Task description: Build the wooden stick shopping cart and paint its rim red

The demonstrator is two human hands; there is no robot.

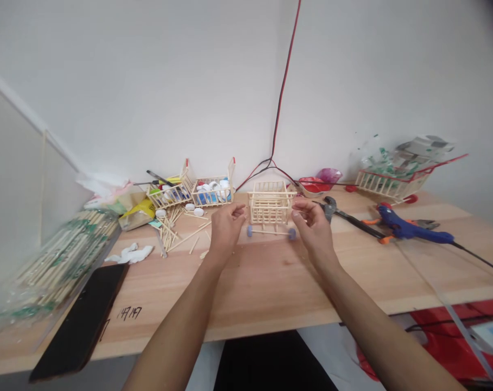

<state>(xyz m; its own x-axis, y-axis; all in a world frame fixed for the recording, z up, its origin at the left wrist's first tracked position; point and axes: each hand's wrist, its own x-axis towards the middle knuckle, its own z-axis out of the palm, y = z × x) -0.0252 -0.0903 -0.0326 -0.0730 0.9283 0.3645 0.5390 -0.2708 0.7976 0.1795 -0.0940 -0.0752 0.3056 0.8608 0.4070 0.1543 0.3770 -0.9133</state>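
A small cart made of wooden sticks (270,205) stands on the table between my two hands. Its front axle is a stick with a blue wheel (291,234) at one end and another blue wheel (250,231) at the other. My left hand (229,224) hovers just left of the cart, a small gap from its side, fingers bent and slightly apart. On the other side, my right hand (314,221) has its thumb and fingers parted beside the cart's right edge; whether the fingertips touch it I cannot tell. Neither hand visibly grips anything.
Two stick baskets, one with bottle caps (213,193), stand at the back left near loose sticks (171,231). Bagged chopsticks (63,260) and a black phone-like slab (81,320) lie left. Pincers (352,220), a blue glue gun (413,231) and a filled cart (387,184) are right.
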